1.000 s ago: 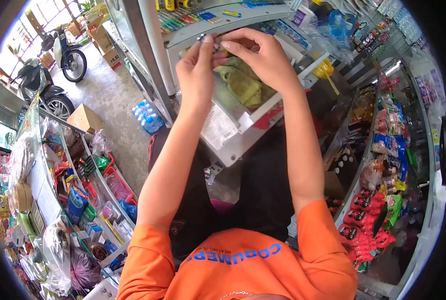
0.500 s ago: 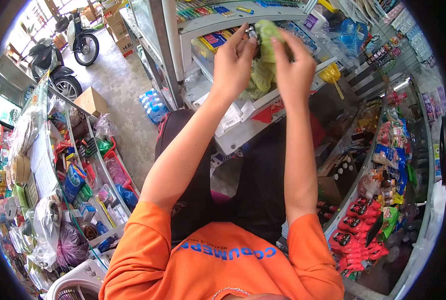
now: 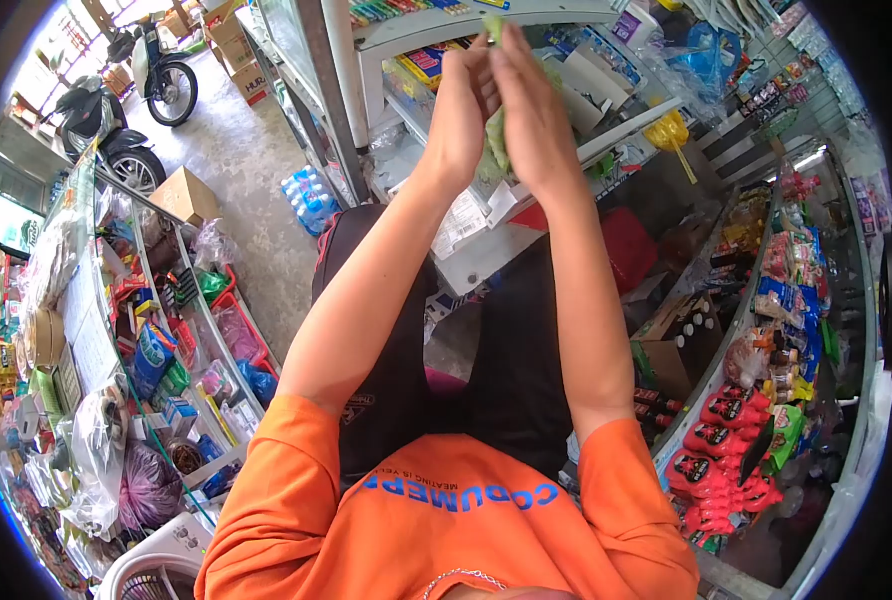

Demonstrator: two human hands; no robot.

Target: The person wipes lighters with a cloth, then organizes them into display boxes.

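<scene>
A light green cloth [image 3: 497,140] is pressed between my two palms above the open display-case drawer [image 3: 456,240]. My left hand [image 3: 460,122] is on the left side of the cloth, fingers pointing away from me. My right hand [image 3: 532,125] lies against its other side, with fingers stretched and slightly blurred. A bit of green shows at the fingertips and more hangs below between the palms. Whether anything else is inside the cloth is hidden. Close behind my left hand lies a yellow and blue packet [image 3: 428,66] in the case.
Pens [image 3: 406,10] lie on the glass case top. A yellow bag [image 3: 668,130] hangs to the right. Shelves of red-packaged goods [image 3: 716,455] stand on the right. Wrapped water bottles [image 3: 310,198], a cardboard box [image 3: 185,198] and motorbikes [image 3: 171,85] are on the left floor.
My hands have come together around the green cloth, turning palm to palm. The small dark, shiny object by my left fingers no longer shows. More of the drawer's contents is visible on the right.
</scene>
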